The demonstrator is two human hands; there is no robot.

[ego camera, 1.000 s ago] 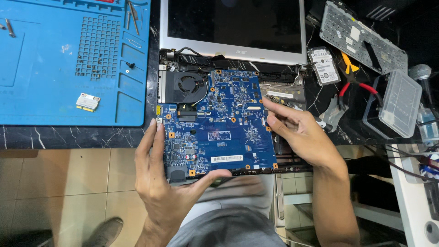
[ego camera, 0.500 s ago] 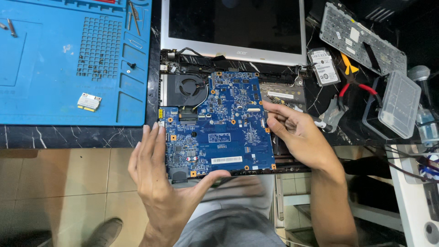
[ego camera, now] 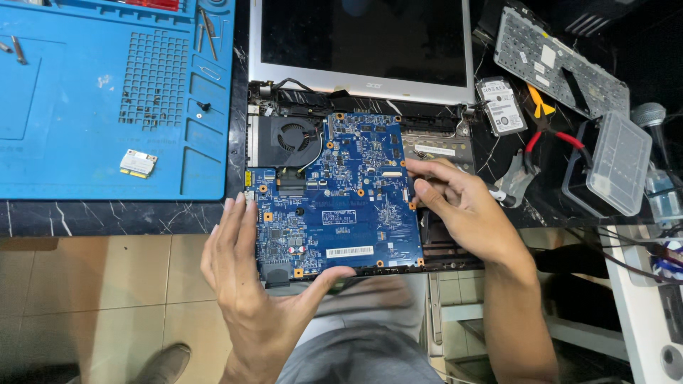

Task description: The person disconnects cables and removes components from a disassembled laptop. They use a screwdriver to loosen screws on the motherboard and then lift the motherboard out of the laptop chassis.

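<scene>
The laptop is already stripped: keyboard (ego camera: 562, 60) and hard drive (ego camera: 502, 105) lie aside on the table (ego camera: 107, 217). Left hand (ego camera: 256, 284) spread open, thumb under the blue motherboard (ego camera: 341, 199); right hand (ego camera: 455, 203) loosely curled, fingertips at its right edge. The board still sits in the chassis.

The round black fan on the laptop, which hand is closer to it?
Left. The left hand lies below the cooling fan, by the blue motherboard's left edge. The right hand sits across the board, farther off.
</scene>
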